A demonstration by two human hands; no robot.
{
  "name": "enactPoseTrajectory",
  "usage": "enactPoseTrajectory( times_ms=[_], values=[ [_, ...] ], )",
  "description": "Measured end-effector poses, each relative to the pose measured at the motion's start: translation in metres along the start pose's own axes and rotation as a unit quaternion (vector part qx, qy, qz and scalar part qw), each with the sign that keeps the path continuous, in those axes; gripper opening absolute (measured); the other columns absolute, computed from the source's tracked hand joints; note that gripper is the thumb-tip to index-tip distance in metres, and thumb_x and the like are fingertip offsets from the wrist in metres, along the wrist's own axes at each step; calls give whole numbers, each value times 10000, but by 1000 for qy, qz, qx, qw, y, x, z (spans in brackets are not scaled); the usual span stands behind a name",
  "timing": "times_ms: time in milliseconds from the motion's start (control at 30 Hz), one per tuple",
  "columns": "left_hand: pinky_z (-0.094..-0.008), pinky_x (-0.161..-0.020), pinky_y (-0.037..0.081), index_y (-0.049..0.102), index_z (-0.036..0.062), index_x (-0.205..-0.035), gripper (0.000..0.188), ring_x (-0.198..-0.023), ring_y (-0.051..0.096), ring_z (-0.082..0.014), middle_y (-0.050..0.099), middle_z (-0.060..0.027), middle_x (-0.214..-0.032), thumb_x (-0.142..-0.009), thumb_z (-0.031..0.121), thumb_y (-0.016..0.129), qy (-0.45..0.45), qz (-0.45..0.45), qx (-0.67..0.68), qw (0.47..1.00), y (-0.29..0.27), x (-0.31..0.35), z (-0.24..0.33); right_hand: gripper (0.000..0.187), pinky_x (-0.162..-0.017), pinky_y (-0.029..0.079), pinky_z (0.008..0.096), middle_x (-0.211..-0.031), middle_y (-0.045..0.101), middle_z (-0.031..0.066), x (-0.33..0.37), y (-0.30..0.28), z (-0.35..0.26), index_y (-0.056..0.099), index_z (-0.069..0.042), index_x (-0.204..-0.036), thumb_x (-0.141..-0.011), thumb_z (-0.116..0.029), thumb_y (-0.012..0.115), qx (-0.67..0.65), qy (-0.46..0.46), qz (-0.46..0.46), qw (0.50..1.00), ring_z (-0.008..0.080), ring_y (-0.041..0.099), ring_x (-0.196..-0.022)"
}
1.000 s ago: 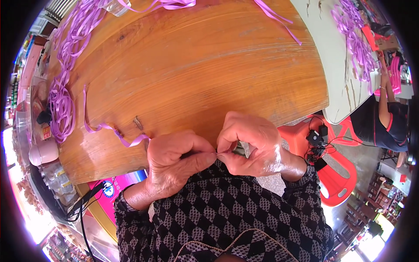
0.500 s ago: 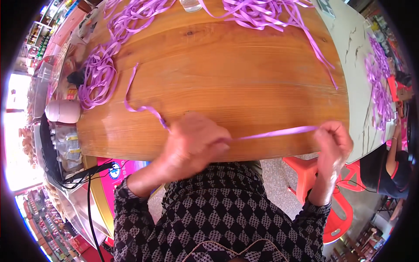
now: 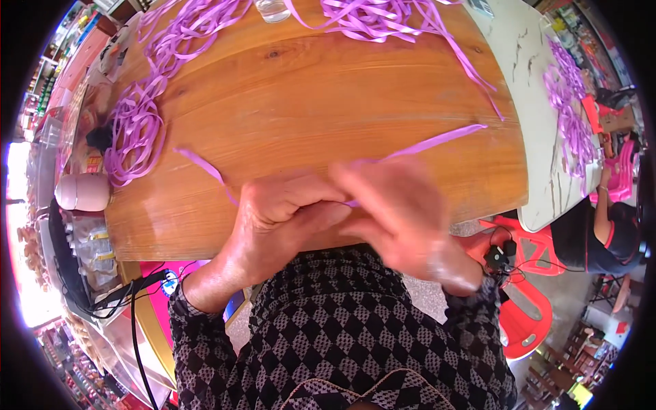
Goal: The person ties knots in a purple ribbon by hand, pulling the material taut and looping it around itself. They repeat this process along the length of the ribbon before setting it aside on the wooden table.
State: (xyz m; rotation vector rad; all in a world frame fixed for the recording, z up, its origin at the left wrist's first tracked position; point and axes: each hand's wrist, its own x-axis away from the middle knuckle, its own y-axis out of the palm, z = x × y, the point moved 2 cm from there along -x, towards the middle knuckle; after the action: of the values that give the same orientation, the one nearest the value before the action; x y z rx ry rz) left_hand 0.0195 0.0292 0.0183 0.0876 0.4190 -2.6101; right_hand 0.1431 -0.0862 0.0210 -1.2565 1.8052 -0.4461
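Observation:
A narrow purple ribbon lies across my two hands, near the front edge of the wooden table. Its one tail extends up and right past my right hand, the other up and left from my left hand. My left hand is closed, thumb against curled fingers, with the ribbon pinched at the fingertips. Close beside those fingertips, my right hand is smeared by motion; whether it grips the ribbon cannot be made out. The fingers hide the ribbon's middle.
Heaps of purple ribbon lie along the table's left and far sides, near a clear glass. A pink rounded object stands at the left edge. More ribbon rests on a white marbled table; another person sits beyond red stools.
My right hand has moved left from the ribbon's stretched end to meet my left hand. The ribbon's right end now points freely up and right, and the left tail is shorter.

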Motion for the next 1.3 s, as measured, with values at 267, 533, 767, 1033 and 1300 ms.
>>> enactPoseTrajectory(
  times_ms=[267, 533, 767, 1033, 1300],
  values=[
    [-182, -540, 356, 630, -25, -836, 130, -612, 447, -32, 518, 36, -648, -813, 99, 658, -190, -35, 132, 972, -27, 18, -21, 232, -526, 426, 281, -698, 588, 57, 15, -2, 31, 633, -35, -928, -704, -13, 691, -111, 60, 80, 989, 166, 540, -598],
    [-194, -524, 351, 633, -27, -832, 148, -598, 444, -29, 527, 40, -640, -816, 118, 660, -222, -36, 108, 968, -15, 16, -6, 235, -551, 398, 267, -726, 588, 62, 8, 14, 12, 634, -21, -899, -686, -43, 730, -276, 168, 6, 946, 167, 531, -626],
    [-182, -567, 389, 653, -25, -815, 197, -613, 510, -62, 602, -3, -710, -748, 156, 694, -243, -29, 170, 955, -2, 13, -8, 170, -498, 365, 257, -668, 549, 55, 5, 22, 9, 630, -30, -829, -686, 1, 718, -169, 5, 98, 981, 153, 503, -574],
    [-228, -433, 323, 572, -7, -636, 128, -469, 427, -89, 497, -44, -572, -664, 115, 598, -192, 104, 92, 972, -56, 38, -22, 81, -461, 363, 210, -661, 556, 10, 38, -26, 30, 602, 8, -782, -722, 57, 574, -311, 266, 144, 901, 50, 473, -534],
    [-247, -516, 282, 462, 76, -672, 136, -428, 335, -87, 425, -8, -527, -751, 117, 564, -129, 162, 254, 945, -191, 89, -69, 127, -484, 306, 227, -580, 454, 6, 98, -134, 117, 564, 43, -814, -767, -74, 546, -201, 370, 339, 841, 82, 396, -501]
  ],
)
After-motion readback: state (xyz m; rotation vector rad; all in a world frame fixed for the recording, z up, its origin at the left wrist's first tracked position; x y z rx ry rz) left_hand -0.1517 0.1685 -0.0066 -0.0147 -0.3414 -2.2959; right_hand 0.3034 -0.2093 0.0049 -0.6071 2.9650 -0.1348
